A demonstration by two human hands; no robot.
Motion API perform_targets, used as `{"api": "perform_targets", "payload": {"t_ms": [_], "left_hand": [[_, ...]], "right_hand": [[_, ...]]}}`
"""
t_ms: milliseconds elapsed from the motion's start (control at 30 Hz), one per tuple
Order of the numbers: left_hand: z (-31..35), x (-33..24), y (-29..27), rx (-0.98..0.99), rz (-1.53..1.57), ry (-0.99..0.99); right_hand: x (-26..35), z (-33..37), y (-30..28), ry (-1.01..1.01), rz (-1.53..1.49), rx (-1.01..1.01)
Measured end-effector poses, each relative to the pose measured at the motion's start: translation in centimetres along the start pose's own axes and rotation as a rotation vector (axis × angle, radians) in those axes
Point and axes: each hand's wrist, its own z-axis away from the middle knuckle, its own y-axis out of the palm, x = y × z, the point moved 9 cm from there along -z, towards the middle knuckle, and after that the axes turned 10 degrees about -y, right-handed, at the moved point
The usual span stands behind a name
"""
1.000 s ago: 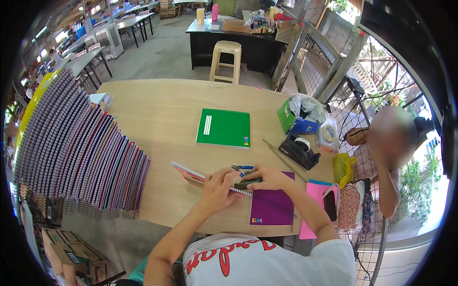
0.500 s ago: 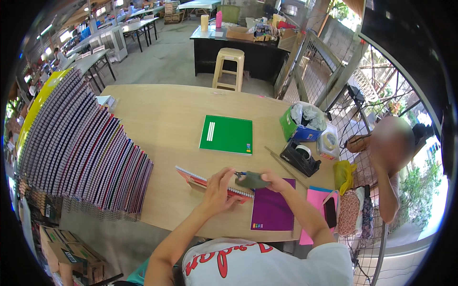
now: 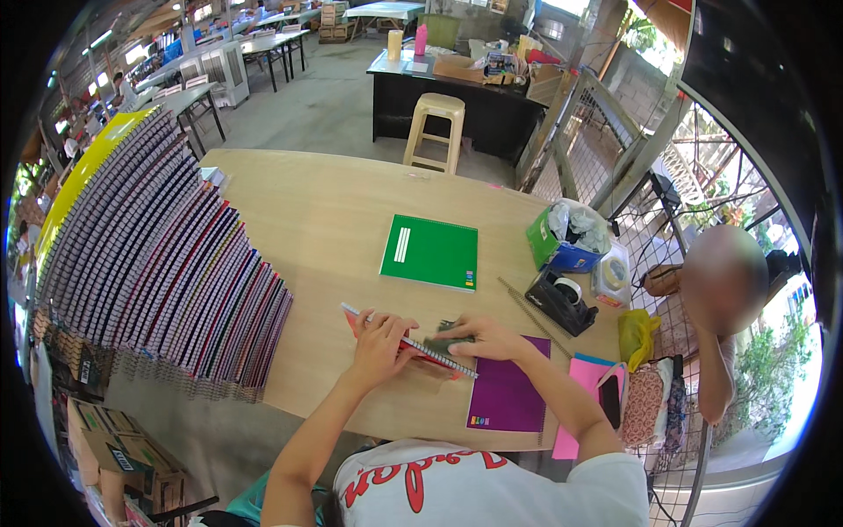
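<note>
A red spiral notebook [image 3: 351, 317] is tilted up on its edge, its wire-bound spine uppermost. My left hand [image 3: 383, 342] is closed round it near its middle. Beside the spine, my right hand [image 3: 488, 339] is closed on a dark green object [image 3: 443, 337], partly hidden by my fingers; its exact kind is unclear. A purple notebook [image 3: 514, 391] lies flat by my right forearm. Farther off on the table rests a green notebook [image 3: 430, 253].
A tall stack of spiral notebooks [image 3: 167, 255] leans along the left side. To the right are a loose wire coil [image 3: 531, 312], a tape dispenser [image 3: 562, 303], a green-blue box [image 3: 566, 241], a yellow bag [image 3: 638, 336] and a phone [image 3: 609, 400]. A person [image 3: 722, 325] is beyond the mesh.
My right hand has turned over and lowered the dark green object against the notebook's spine. My left hand still holds the red notebook. The whole view has shifted slightly.
</note>
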Motion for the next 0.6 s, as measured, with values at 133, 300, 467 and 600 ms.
{"api": "perform_targets", "payload": {"t_ms": [133,300,467,600], "left_hand": [[0.5,0.8,0.0,0.032,0.065,-0.094],[0.8,1.3,-1.3,-0.094,-0.068,-0.11],[1.4,5.7,-3.0,-0.202,0.121,-0.252],[1.0,6.3,-2.4,-0.194,0.222,-0.265]], "right_hand": [[1.2,-0.6,0.2,-0.119,-0.306,-0.048],[-1.7,-1.1,-0.5,0.186,0.065,-0.071],[-0.4,-2.8,1.4,0.023,-0.056,0.015],[0.7,-4.0,0.8,0.004,-0.107,-0.016]]}}
